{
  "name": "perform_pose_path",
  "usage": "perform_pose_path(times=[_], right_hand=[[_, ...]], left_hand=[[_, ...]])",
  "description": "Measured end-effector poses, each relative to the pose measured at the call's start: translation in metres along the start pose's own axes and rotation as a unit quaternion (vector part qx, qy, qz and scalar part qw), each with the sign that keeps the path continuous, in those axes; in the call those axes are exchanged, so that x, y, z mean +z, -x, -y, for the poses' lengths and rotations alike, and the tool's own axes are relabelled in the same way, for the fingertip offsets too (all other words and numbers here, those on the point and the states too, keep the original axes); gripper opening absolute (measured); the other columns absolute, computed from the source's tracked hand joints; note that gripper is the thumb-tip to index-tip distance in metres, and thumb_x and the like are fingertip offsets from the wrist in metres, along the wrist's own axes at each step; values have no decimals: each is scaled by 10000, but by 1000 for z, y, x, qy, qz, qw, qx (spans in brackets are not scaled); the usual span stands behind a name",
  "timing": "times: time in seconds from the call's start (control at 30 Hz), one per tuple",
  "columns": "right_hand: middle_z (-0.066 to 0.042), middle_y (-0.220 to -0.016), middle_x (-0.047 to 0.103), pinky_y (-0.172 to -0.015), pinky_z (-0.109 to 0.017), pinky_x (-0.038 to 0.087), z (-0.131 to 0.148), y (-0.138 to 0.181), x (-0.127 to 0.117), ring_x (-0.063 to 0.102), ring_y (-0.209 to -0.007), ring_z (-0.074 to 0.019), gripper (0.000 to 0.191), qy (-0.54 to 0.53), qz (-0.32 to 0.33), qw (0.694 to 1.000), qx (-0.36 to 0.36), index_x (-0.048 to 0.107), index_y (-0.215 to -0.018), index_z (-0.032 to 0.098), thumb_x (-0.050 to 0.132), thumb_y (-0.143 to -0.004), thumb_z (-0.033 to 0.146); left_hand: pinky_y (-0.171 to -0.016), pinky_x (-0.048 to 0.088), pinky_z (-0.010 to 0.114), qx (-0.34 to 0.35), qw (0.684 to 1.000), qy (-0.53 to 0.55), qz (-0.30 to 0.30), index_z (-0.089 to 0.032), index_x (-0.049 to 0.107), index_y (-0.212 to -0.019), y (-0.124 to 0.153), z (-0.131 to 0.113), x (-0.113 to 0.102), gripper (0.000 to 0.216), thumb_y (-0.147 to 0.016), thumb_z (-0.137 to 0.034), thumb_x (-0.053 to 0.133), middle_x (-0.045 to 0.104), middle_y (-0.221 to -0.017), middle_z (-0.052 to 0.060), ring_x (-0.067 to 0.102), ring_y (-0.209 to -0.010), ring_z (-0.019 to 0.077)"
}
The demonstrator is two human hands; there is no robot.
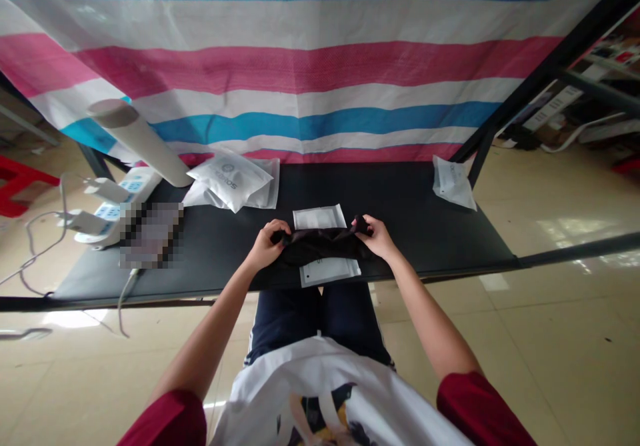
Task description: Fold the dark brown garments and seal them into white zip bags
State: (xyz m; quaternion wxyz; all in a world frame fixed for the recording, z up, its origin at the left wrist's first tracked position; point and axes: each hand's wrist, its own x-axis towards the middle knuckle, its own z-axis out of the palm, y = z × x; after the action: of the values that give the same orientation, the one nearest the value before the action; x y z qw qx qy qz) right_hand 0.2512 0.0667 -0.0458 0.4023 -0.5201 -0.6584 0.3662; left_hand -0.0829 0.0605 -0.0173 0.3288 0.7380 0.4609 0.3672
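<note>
A strip of black cloth [323,243] is stretched between my two hands, low over the table's front edge. My left hand [268,243] pinches its left end, and my right hand [376,236] grips the right end with thumb and fingers closed. What garment or item the cloth is, I cannot make out. Beneath it lies a flat whitish plastic pouch [330,271], showing above and below the cloth while its middle is covered.
Several filled white pouches [233,178] are piled at the back left, beside a pale bottle [143,145]. A power strip [117,209] with chargers and a blurred phone-like object [151,236] with a cable sit left. Another pouch [454,183] stands back right. Striped sheeting [320,66] hangs behind.
</note>
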Motion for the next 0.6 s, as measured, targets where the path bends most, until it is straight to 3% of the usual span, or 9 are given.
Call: perform_pose_path(times=[0.1, 0.17, 0.23, 0.3, 0.4, 0.6], right_hand=[[-33, -953, 687, -809, -332, 473, -1, 2, 0, 637, -926, -222, 272, -24, -3, 999, -25, 636, -993, 210, 633, -721, 206], [-29, -950, 680, -809, -329, 471, -2, 1, -1, 631, -916, -216, 314, -39, -12, 999, -28, 621, -1021, 213, 632, -707, 199], [-13, -855, 654, -751, -307, 463, -2, 2, 0, 614, -829, -195, 209, -43, -20, 998, -38, 615, -894, 210, 603, -688, 175], [-3, -771, 597, -672, -281, 434, 0, 4, 1, 575, -749, -173, 74, -49, -52, 995, -65, 540, -687, 210, 551, -658, 142], [-20, -799, 560, -626, -275, 408, 5, 10, 4, 555, -746, -168, 137, -58, -122, 986, -97, 424, -565, 211, 493, -627, 109], [-64, -1020, 604, -871, -387, 477, 22, 36, -1, 598, -1015, -233, 172, 42, -90, 986, -136, 567, -631, 212, 501, -680, 60]], left_hand=[[-931, 445, 399, 0, 998, -53, 24, -196, 578, -1112, 7, -12, -6, 400, -729, -288, 645, 599, -1135, 75, 544, -1064, 250], [-988, 423, 428, 21, 994, -100, 42, -203, 522, -1202, 13, -19, -6, 542, -703, -321, 698, 567, -1197, 81, 499, -1129, 272], [-1022, 403, 444, 39, 987, -146, 49, -207, 534, -1130, 19, -22, -3, 468, -707, -309, 708, 553, -1191, 79, 475, -1148, 276], [-1012, 412, 438, 45, 983, -171, 51, -208, 558, -965, 23, -23, 1, 255, -748, -277, 674, 544, -1171, 76, 475, -1132, 266], [-980, 433, 413, 54, 980, -182, 55, -203, 530, -768, 26, -21, 5, 90, -768, -186, 619, 535, -1176, 73, 486, -1111, 250], [-923, 440, 430, 49, 962, -267, -3, -200, 467, -641, 33, -15, 8, 193, -664, -41, 575, 576, -1177, 57, 493, -1116, 276]])
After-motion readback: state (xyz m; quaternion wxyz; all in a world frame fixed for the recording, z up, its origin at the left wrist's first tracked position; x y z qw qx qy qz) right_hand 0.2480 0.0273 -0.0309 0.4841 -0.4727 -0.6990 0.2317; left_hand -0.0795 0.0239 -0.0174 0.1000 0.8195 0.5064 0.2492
